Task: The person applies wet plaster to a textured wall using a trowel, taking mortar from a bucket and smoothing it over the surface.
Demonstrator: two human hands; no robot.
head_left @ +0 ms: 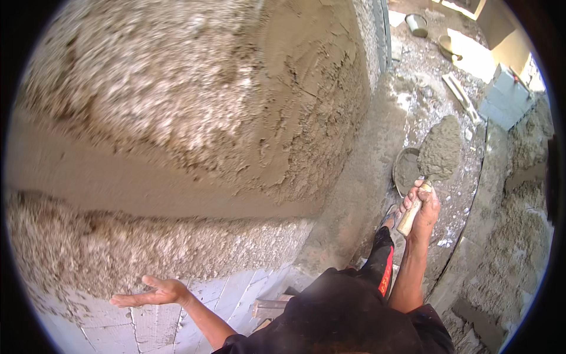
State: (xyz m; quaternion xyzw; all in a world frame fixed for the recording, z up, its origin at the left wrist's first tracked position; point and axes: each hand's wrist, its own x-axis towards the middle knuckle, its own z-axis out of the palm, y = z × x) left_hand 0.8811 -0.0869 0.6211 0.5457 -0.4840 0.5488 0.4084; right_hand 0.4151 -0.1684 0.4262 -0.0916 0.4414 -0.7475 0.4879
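Observation:
My right hand (425, 211) is closed round the wooden handle of a trowel (412, 217). A thick heap of wet grey mortar (441, 148) covers the trowel's blade, hiding the metal. Just left of the blade, and partly behind it, is a round pan (407, 171) with mortar inside. My left hand (152, 292) stretches out empty near the lower wall, its fingers extended and the thumb apart. The wall (159, 71) has a rough, pebbly coat, with a smooth mortar band (141, 174) across it and fresh mortar (312, 100) spread at its right part.
At the top right stand a bucket (417, 25) and a bowl-like pan (449, 48). A long pale float (461, 97) lies on the ground beside a grey block (506, 97). Mortar rubble (507, 253) lies along the right. White blocks (153, 327) form the wall's lower part.

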